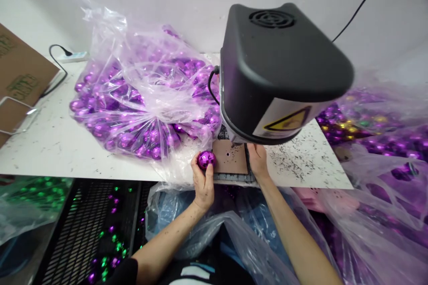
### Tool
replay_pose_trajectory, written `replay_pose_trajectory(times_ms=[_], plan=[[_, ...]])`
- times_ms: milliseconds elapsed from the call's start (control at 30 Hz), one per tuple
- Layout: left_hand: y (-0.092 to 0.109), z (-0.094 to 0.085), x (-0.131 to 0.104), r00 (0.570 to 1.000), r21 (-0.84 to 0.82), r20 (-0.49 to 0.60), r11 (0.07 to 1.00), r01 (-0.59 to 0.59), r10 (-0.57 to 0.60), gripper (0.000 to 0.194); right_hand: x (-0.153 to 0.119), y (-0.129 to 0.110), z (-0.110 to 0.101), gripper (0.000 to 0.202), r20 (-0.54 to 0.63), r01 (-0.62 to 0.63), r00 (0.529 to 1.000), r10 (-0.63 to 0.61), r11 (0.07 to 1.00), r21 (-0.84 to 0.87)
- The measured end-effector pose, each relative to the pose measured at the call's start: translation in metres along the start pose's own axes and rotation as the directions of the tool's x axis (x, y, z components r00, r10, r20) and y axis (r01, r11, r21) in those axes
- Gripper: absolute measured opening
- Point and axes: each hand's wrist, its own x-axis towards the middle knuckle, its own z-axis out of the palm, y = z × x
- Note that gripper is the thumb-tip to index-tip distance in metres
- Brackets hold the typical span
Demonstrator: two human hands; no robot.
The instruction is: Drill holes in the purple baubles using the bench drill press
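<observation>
My left hand [203,182] grips a shiny purple mirrored ball [206,160] between thumb and fingers, at the left edge of a brown board. That board [236,164] has a small hole and dark specks on it, and lies on a black base on the white table. At the board's right side is my right hand [258,160]; its fingertips are partly hidden beneath a black machine [281,62] with a yellow warning label, so what it holds, if anything, cannot be seen.
A clear plastic bag of purple balls [133,111] covers the table's left middle. More bagged balls [384,142] lie at the right. A cardboard box [23,75] and power strip [73,57] are at the left. Loose green and purple balls lie below the table.
</observation>
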Motion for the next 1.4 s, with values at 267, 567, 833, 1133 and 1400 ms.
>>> replay_pose_trajectory(times_ms=[267, 567, 833, 1133, 1400], plan=[[0.006, -0.007, 0.001, 0.998, -0.021, 0.049, 0.999, -0.027, 0.028, 0.047, 0.003, 0.0, 0.0, 0.048, 0.008, 0.0, 1.0, 0.0, 0.998, 0.061], [0.028, -0.025, 0.008, 0.953, -0.026, 0.282, 0.994, -0.111, 0.113, 0.05, -0.011, 0.008, -0.004, 0.048, -0.083, -0.011, 0.996, 0.014, 0.999, 0.036], [0.029, -0.035, 0.01, 0.946, -0.118, 0.323, 0.993, 0.004, 0.035, 0.051, -0.008, 0.008, -0.002, 0.048, -0.096, 0.014, 0.995, -0.017, 0.999, -0.037], [0.03, -0.037, 0.018, 0.893, -0.049, 0.436, 0.994, -0.103, 0.114, 0.051, -0.032, -0.013, -0.033, 0.047, -0.047, 0.083, 0.995, -0.091, 0.984, -0.155], [0.021, -0.037, 0.015, 0.967, -0.076, 0.21, 0.988, -0.133, 0.146, 0.052, -0.039, 0.009, -0.033, 0.046, 0.008, 0.099, 0.995, -0.1, 0.962, -0.254]])
